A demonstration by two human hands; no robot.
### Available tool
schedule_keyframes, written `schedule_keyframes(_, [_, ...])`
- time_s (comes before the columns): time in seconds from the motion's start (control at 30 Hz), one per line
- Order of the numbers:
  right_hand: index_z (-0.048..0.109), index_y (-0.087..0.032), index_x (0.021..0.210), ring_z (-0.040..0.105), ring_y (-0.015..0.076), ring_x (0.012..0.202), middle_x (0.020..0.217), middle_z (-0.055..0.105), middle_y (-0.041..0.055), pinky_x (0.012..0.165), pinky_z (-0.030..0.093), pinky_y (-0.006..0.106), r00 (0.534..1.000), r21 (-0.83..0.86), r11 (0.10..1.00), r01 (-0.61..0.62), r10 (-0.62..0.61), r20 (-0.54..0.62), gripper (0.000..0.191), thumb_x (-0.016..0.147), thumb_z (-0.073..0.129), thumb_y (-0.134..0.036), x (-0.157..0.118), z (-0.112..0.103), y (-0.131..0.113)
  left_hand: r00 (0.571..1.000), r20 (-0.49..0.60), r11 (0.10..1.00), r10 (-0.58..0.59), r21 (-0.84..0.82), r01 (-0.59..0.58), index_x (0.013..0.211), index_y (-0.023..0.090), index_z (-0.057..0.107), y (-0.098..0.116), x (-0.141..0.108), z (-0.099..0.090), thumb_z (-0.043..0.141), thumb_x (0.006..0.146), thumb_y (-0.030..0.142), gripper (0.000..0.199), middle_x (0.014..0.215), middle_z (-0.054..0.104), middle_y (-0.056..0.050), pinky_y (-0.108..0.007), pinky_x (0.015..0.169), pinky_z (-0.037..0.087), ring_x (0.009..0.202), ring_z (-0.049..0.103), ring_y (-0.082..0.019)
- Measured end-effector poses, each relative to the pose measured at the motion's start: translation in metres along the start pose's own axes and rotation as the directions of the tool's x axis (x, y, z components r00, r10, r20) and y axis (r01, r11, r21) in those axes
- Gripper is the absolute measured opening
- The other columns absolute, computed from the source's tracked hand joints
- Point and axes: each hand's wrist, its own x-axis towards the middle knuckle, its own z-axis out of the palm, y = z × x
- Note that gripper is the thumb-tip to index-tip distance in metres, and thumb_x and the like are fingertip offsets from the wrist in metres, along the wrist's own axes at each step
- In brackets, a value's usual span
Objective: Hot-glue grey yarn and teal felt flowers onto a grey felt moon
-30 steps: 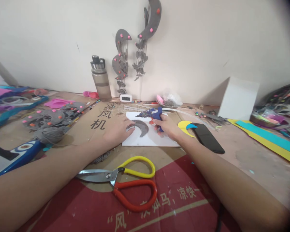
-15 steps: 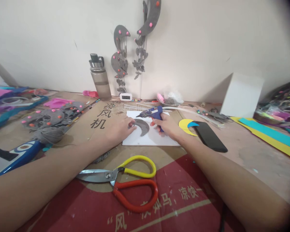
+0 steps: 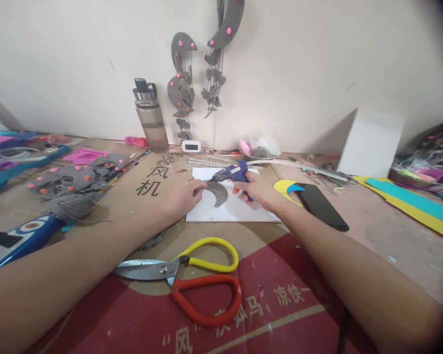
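My right hand [image 3: 256,189] is wrapped round the handle of a blue hot glue gun [image 3: 237,171], a pale glue stick trailing from its back. The nozzle points left and down, at the upper left part of a grey felt crescent [image 3: 218,194]. My left hand [image 3: 186,196] pinches the crescent's left tip between thumb and fingers. Beneath the crescent lies a white board [image 3: 206,212]. Closer to me, large scissors [image 3: 177,269] with one yellow and one red handle rest on the printed cardboard [image 3: 151,314].
A black phone [image 3: 323,206] and a yellow paper crescent [image 3: 283,188] lie to the right. At the back stand a water bottle [image 3: 150,118] and a small clock [image 3: 191,146]. Grey yarn [image 3: 71,204] sits left. Grey crescent garlands [image 3: 182,73] hang on the wall.
The glue gun's nozzle has dipped and come down close to the crescent's left tip. My left hand keeps its pinch there. The head view has shifted slightly.
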Motion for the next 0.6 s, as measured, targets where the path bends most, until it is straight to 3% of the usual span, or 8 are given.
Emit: schedule_keyframes(0.6, [0.051, -0.018, 0.091, 0.045, 0.0056, 0.038, 0.079, 0.066, 0.0013, 0.028, 0.034, 0.018, 1.0, -0.085, 0.996, -0.025, 0.025, -0.003, 0.009, 0.082, 0.052, -0.021, 0.006, 0.0008, 0.008, 0.999, 0.019, 0.999, -0.032, 0.03, 0.032, 0.101, 0.018, 0.07, 0.0023, 0.0012, -0.0008, 0.043, 0.083, 0.025, 0.033, 0.095, 0.067, -0.005, -0.03, 0.078, 0.047, 0.083, 0.061, -0.018])
